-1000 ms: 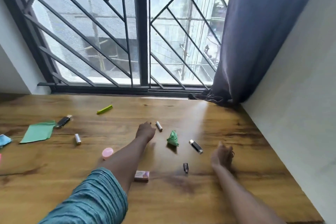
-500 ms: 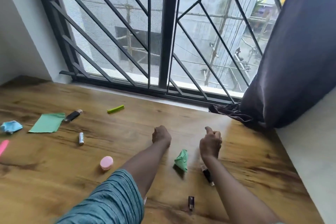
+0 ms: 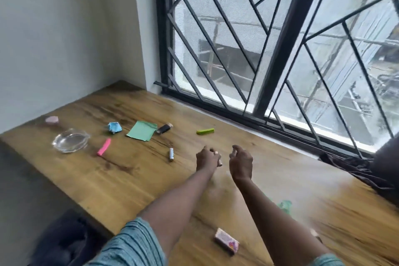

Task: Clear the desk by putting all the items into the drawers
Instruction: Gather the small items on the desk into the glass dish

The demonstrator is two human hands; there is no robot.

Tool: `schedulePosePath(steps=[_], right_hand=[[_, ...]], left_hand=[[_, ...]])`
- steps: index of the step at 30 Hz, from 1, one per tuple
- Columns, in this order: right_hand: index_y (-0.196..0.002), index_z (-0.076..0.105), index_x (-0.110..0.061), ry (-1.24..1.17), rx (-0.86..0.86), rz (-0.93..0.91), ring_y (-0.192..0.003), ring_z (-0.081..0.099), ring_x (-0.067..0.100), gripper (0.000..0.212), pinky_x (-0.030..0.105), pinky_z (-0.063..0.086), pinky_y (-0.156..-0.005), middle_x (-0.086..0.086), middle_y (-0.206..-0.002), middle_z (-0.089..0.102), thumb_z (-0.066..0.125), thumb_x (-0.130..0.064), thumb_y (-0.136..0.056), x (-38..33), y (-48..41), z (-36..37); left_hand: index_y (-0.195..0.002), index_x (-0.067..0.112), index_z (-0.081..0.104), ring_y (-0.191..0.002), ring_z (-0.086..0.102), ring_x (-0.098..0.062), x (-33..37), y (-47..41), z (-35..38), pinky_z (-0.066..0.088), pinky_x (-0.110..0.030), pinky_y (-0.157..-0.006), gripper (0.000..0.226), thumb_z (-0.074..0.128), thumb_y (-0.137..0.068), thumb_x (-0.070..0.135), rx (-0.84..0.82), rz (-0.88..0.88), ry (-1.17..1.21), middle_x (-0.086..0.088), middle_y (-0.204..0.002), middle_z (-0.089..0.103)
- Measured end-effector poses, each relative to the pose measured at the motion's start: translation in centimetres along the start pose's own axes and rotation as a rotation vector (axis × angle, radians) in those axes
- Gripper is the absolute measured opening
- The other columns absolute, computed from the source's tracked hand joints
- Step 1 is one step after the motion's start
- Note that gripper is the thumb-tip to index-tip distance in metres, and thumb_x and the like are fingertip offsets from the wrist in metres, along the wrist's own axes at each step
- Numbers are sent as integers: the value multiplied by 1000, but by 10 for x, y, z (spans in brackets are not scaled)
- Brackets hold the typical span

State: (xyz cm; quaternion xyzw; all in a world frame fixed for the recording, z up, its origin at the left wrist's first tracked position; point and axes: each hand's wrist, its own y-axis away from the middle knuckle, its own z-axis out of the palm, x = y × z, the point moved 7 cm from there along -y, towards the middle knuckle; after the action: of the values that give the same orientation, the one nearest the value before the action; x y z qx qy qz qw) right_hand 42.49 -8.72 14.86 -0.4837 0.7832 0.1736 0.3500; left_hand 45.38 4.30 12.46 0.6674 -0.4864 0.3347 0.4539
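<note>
The left hand is curled into a loose fist above the middle of the table, its fingers closed round a small light cylinder whose end pokes out on the thumb side. The right hand hovers just beside it, fingers bent and slightly parted, with nothing visible in them. No drawer is in view.

Still lying on the wood, counted from the hands outward: one small battery just left of the left hand; one green stick beyond the hands, near the window; one dark lighter touching or just beside one green sheet of paper; one crumpled blue paper left of the sheet; one pink stick nearer the front edge; one clear glass dish beside it; and one pale pink object, too blurred to name, near the left wall. Close to the camera, one small pink-and-white box lies between the forearms, and one crumpled green paper shows, blurred, behind the right forearm.

A barred window runs along the far edge, and a dark curtain bunches at the right.
</note>
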Motion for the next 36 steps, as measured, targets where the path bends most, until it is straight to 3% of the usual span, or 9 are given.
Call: schedulePosePath(steps=[3,7,11,15,21,23,26,30,36], right_hand=[[-123,60,-7,-61,-59,-63,-104,61,32,33,31,47,-84,21,-115,65,49,-6,-92,-63,20,60],[-113,66,-9,-184,-251,-13,-93,67,36,31,39,52,-80,22,-99,70,58,-6,-83,-146,57,168],[-104,70,-8,-260,-438,23,-73,66,26,33,40,58,-77,11,-77,65,64,0,-72,-222,96,260],[-111,68,-9,-277,-508,17,-88,68,29,35,39,56,-81,15,-98,71,68,-4,-76,-278,126,307],[-114,67,-9,-175,-504,-22,-91,70,26,35,25,53,-78,13,-95,72,67,-9,-79,-320,125,345],[-117,66,-11,-117,-520,-57,-98,67,25,35,21,46,-75,15,-107,70,65,-9,-82,-333,119,359],[-118,65,-8,-32,-551,-110,-105,63,27,35,27,48,-81,17,-115,66,59,-4,-84,-350,106,384],[-104,66,0,148,-595,-143,-100,64,32,22,36,51,-81,19,-108,67,52,-3,-87,-361,94,409],[-107,62,0,282,-644,-222,-101,63,31,20,35,52,-80,18,-110,65,52,-4,-90,-363,86,429]], left_hand=[[-110,8,63,-108,61,-28,-18,-19,-88,49,-29,-85,27,64,-87,21,141,45,-69,-13,-114,67],[-113,7,64,-113,59,-28,-57,-44,-226,44,-31,-90,30,65,-88,22,308,21,-111,-13,-117,67],[-112,3,66,-112,60,-30,-101,-73,-351,46,-33,-92,29,65,-86,16,408,-75,-91,-16,-117,67],[-128,5,58,-121,56,-26,-130,-99,-427,43,-29,-98,45,65,-84,14,401,-165,-143,-10,-131,59],[-117,-1,63,-108,65,-29,-154,-138,-460,55,-33,-90,33,61,-86,11,299,-285,-211,-18,-116,66],[-113,0,66,-101,68,-30,-158,-155,-463,58,-36,-86,29,57,-87,8,288,-271,-235,-19,-111,68],[-110,0,68,-104,66,-29,-154,-175,-466,56,-33,-87,27,53,-88,6,256,-214,-357,-18,-113,67],[-111,-1,63,-112,61,-32,-141,-196,-464,50,-33,-90,28,44,-91,4,225,-156,-531,-20,-119,63],[-112,-2,63,-114,59,-32,-136,-213,-456,48,-35,-93,30,42,-92,3,130,-99,-747,-21,-121,62]])
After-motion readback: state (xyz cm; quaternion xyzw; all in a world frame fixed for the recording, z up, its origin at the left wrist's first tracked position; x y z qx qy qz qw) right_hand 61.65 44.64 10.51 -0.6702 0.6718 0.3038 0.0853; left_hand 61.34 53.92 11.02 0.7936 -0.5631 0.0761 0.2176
